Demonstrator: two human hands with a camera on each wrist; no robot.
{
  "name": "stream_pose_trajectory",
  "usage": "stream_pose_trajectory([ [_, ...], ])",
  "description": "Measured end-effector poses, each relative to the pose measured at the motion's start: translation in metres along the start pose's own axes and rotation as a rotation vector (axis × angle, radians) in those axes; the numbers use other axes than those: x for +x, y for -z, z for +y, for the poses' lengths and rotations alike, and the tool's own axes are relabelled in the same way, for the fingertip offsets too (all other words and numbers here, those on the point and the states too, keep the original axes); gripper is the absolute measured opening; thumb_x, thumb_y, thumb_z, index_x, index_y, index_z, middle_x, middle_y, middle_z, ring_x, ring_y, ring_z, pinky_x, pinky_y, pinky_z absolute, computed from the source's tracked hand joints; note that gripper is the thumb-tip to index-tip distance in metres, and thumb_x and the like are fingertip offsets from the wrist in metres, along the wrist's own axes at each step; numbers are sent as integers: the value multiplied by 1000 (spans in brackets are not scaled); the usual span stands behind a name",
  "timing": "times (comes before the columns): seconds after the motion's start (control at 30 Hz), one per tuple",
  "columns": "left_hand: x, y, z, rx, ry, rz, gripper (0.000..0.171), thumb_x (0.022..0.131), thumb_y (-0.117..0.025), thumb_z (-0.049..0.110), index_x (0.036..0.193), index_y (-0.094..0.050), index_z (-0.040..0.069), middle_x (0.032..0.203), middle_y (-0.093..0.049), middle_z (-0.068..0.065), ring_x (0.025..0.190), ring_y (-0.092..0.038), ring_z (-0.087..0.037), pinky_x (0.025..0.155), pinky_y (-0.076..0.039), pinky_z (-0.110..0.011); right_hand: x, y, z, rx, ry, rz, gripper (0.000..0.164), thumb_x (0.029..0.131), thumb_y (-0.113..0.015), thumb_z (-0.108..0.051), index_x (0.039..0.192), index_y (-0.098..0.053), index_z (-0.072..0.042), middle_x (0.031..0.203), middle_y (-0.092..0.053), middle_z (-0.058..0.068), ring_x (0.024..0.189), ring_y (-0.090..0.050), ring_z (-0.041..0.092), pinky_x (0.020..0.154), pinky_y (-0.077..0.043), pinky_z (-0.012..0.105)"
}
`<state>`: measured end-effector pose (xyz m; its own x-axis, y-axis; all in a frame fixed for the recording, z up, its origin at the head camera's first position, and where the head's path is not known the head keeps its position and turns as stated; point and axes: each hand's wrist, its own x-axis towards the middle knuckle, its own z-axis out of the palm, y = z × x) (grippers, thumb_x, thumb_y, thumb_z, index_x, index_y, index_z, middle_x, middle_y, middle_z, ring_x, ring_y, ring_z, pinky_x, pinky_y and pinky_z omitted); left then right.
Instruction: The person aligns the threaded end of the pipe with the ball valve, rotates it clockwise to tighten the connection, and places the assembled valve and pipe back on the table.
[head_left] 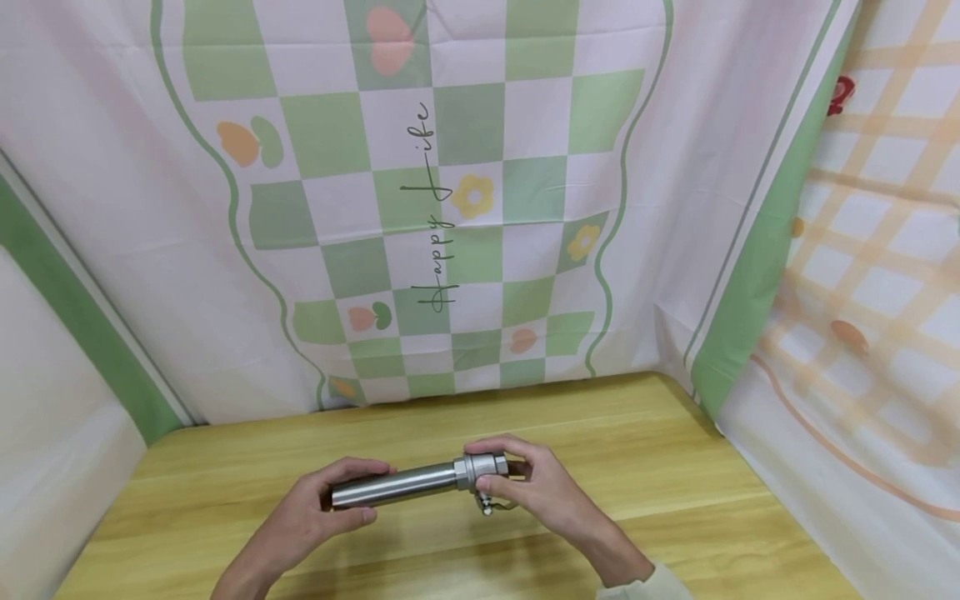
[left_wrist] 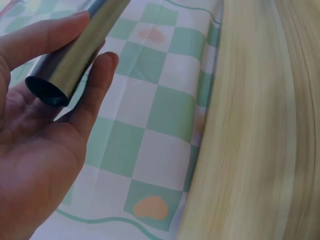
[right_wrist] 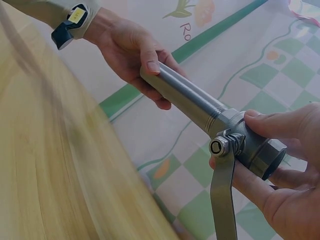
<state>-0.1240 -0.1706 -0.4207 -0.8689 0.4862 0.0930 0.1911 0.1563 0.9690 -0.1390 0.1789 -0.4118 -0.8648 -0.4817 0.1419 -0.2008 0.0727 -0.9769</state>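
A shiny metal pipe (head_left: 405,485) is joined end to end with a ball valve (head_left: 483,468), both held above the table. My left hand (head_left: 311,507) grips the pipe near its free end, with thumb and fingers on opposite sides. That open, hollow end of the pipe (left_wrist: 65,75) faces the palm in the left wrist view. My right hand (head_left: 546,487) holds the valve body between thumb and fingers. In the right wrist view, a flat lever handle (right_wrist: 223,195) hangs from the valve, and threads (right_wrist: 216,118) show where the pipe meets it.
Below the hands lies a wood-grain table (head_left: 637,450). A green-and-white checked cloth (head_left: 465,275) printed with flowers and hearts hangs along its back edge. More cloth, with orange plaid (head_left: 877,275), hangs at the right side. A strapped device (right_wrist: 70,27) sits on the left wrist.
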Motion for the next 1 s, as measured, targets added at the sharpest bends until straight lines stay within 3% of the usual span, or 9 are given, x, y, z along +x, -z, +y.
stream_pose_trajectory([
  [0.43, -1, 0, 1, -31, 9, -9, 49, 102, -77, 12, 149, -64, 5, 145, -61, -31, 116, -72, -23, 93, -64, -31, 0, 0, 0, -2, -2, 3, 41, 105, -76, -17, 143, -69, -4, 145, -60, 28, 108, -70, 30, 80, -65, 33],
  [0.67, -1, 1, 4, -50, 60, -20, 45, 107, -71, 14, 151, -63, 7, 147, -62, -25, 119, -71, -22, 98, -62, -31, 0, 0, 0, 0, 0, 0, 41, 105, -76, -17, 143, -68, -2, 145, -60, 28, 108, -71, 30, 80, -65, 34],
  [1.0, 0, 2, 4, -60, -8, -43, 40, 113, -60, 14, 152, -62, 5, 149, -61, -29, 115, -73, -20, 103, -61, -30, 0, -1, -1, 5, -2, 3, 41, 105, -76, -16, 142, -69, -2, 147, -59, 28, 108, -70, 31, 80, -65, 33],
])
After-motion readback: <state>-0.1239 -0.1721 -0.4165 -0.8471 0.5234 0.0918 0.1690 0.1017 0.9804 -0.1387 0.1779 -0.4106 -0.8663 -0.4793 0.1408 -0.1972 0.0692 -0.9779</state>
